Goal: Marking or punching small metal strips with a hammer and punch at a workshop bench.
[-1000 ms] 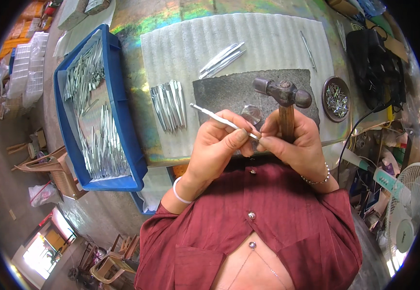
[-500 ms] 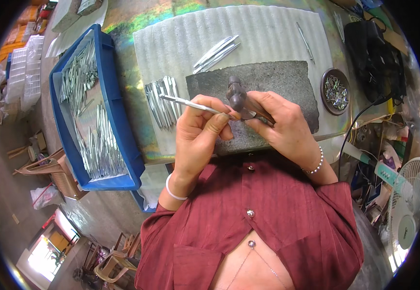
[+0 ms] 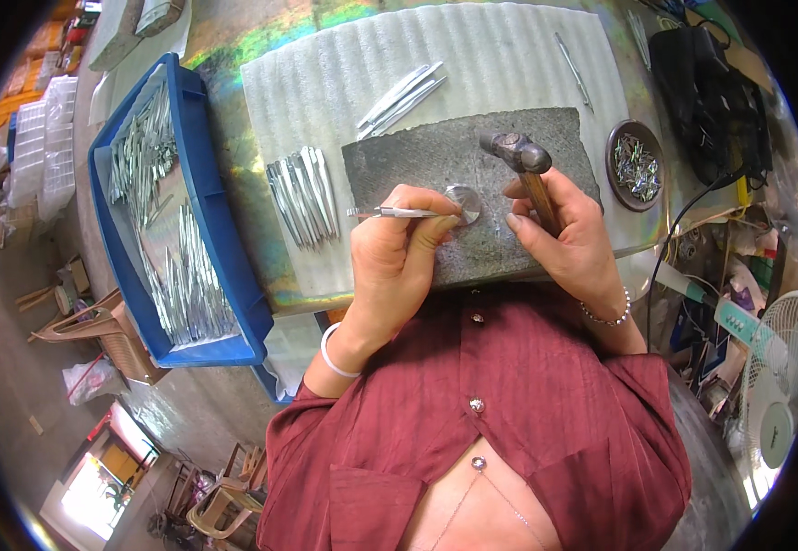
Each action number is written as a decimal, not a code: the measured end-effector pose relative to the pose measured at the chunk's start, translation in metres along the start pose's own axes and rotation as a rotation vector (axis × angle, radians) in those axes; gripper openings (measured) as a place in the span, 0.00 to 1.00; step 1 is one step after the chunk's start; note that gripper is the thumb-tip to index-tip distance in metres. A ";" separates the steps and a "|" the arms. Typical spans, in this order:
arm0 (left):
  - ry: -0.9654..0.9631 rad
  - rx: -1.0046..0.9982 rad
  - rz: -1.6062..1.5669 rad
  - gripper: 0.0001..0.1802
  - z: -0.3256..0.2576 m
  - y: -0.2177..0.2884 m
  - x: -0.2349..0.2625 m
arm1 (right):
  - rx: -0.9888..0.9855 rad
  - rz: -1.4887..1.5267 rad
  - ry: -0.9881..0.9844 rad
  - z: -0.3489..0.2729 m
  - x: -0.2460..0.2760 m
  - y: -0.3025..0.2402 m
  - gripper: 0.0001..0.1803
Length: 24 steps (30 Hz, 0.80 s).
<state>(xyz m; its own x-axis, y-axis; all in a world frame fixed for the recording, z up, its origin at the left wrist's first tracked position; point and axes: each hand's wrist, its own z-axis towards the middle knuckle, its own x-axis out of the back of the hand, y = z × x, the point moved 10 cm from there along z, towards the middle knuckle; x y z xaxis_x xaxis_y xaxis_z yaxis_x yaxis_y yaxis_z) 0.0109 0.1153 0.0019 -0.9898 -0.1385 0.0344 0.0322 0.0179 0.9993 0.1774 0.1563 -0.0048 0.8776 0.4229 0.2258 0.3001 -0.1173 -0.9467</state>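
Note:
Between the thumb and fingers of my left hand [image 3: 393, 246] is a slim silver metal piece [image 3: 402, 213], lying nearly level, its inner end by a small round metal disc [image 3: 466, 204]. The disc rests on a dark grey stone slab [image 3: 390, 161]. My right hand [image 3: 566, 220] is closed round the wooden handle of a ball-peen hammer [image 3: 516, 151]. The hammer's head is over the slab, to the right of the disc and apart from it. My left fingers hide part of the metal piece.
Left of the slab, several silver pieces [image 3: 303, 197] lie in a row on white foam sheet [image 3: 325, 83]; more [image 3: 402, 99] lie behind it. A blue tray [image 3: 224, 248] of similar pieces stands left. At right are a round dish [image 3: 636, 165] of small metal parts and a black cable [image 3: 669, 248].
The hammer has moved from beside my left fingers to the right, and its head has turned, uncovering the disc. My left hand has shifted slightly right, and the metal piece now lies more level.

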 end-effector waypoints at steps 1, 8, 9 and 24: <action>0.006 -0.034 0.056 0.04 0.000 0.003 0.000 | -0.002 0.002 0.004 0.000 0.001 0.000 0.13; 0.012 -0.158 0.168 0.04 0.000 0.013 -0.003 | 0.016 -0.015 0.004 0.000 0.001 0.000 0.12; 0.014 -0.159 0.168 0.04 0.000 0.013 -0.003 | 0.012 -0.014 -0.005 0.000 0.001 0.000 0.13; 0.029 -0.121 0.195 0.04 -0.001 0.014 -0.004 | 0.034 -0.011 -0.007 0.000 -0.001 -0.002 0.12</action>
<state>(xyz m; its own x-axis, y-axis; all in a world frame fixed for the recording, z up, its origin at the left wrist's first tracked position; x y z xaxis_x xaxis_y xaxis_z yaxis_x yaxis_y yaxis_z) 0.0154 0.1152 0.0153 -0.9589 -0.1720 0.2256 0.2405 -0.0712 0.9680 0.1760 0.1562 -0.0031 0.8717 0.4302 0.2345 0.2967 -0.0825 -0.9514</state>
